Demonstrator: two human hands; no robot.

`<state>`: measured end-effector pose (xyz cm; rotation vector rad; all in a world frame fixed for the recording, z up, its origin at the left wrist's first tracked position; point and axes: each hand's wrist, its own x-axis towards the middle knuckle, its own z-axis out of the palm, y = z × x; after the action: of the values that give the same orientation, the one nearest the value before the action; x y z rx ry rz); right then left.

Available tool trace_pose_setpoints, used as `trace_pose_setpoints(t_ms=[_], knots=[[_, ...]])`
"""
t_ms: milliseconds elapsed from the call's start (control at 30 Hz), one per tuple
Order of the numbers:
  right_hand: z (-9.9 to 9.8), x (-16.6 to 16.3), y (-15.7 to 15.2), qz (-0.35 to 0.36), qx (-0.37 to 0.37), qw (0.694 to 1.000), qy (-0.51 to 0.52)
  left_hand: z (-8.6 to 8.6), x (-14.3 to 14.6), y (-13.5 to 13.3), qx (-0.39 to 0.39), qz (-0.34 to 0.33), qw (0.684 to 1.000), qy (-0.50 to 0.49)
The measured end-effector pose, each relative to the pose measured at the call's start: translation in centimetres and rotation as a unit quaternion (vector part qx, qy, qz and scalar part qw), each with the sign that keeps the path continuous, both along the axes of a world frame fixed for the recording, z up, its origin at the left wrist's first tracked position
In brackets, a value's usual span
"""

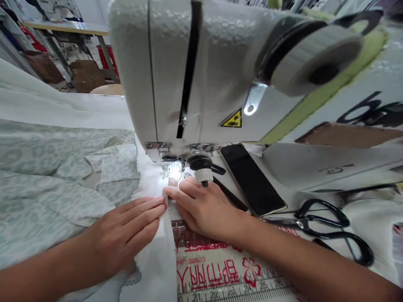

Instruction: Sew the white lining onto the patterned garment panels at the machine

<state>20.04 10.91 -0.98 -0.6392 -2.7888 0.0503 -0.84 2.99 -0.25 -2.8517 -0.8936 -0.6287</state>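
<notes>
- My left grip (122, 233) lies open and flat on the white cloth (154, 262), pressing without closing on anything.
- My right grip (204, 207) is open too, its fingertips resting on the same cloth just before the presser foot (166, 170).
- The white cloth sits under the foot of the sewing machine (201, 75) (the lit needle area), and the length nearer me looks unsewn so far.
- A mint patterned cloth (53, 167) with a scalloped edge lies bunched to my left.
- A black phone (252, 180) and black-handled shears (317, 230) lie to my right.
</notes>
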Motion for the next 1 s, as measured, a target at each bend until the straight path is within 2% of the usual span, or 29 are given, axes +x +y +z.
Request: trace_pose_setpoints(t_ms=[167,333,433,533,600,633,667,700,733,800,833,867,900,967,1000], knots=[[0.0,0.1,-0.6,0.002,0.060,0.998,-0.011,0.1,-0.4,-0.1,0.028,0.021,0.998,0.056],[-0.2,0.0,-0.3,-0.022,0.115,0.993,-0.034,-0.2,-0.2,1.6,0.066,0.032,0.997,0.004],[-0.1,-0.2,0.1,-0.058,0.112,0.991,-0.052,-0.1,-0.4,2.5,0.069,0.026,0.997,-0.010],[0.5,-0.2,-0.2,-0.056,0.023,0.998,0.005,0.3,-0.6,2.5,0.063,-0.002,0.998,0.023],[1.1,-0.4,-0.9,-0.059,-0.106,0.990,0.070,0.7,-0.7,2.5,0.059,-0.023,0.998,0.024],[1.5,-0.5,-1.5,-0.057,-0.190,0.975,0.097,1.0,-0.6,2.5,0.052,-0.024,0.998,0.013],[2.0,-0.7,-2.3,-0.051,-0.289,0.948,0.121,1.4,-0.6,2.5,0.040,-0.016,0.999,-0.005],[2.4,-0.8,-3.3,-0.037,-0.397,0.906,0.146,1.8,-0.6,2.5,0.022,-0.002,0.999,-0.027],[2.8,-0.9,-4.5,-0.017,-0.505,0.846,0.171,2.4,-0.7,2.4,-0.002,0.022,0.999,-0.048],[3.3,-0.9,-7.3,0.018,-0.689,0.695,0.202,3.5,-1.2,1.2,-0.048,0.089,0.992,-0.072],[3.2,-0.7,-8.9,0.030,-0.753,0.626,0.201,4.0,-1.8,0.1,-0.070,0.125,0.987,-0.066],[3.0,-0.6,-10.5,0.033,-0.794,0.579,0.185,4.3,-2.6,-1.3,-0.096,0.159,0.981,-0.046],[2.6,-0.4,-12.0,0.032,-0.819,0.549,0.165,4.5,-3.5,-3.1,-0.124,0.190,0.974,-0.016],[1.5,0.0,-14.8,0.005,-0.828,0.535,0.167,4.4,-5.9,-7.2,-0.189,0.218,0.956,0.046],[0.9,0.1,-16.0,-0.013,-0.827,0.531,0.181,4.2,-7.2,-9.2,-0.197,0.231,0.951,0.060]])
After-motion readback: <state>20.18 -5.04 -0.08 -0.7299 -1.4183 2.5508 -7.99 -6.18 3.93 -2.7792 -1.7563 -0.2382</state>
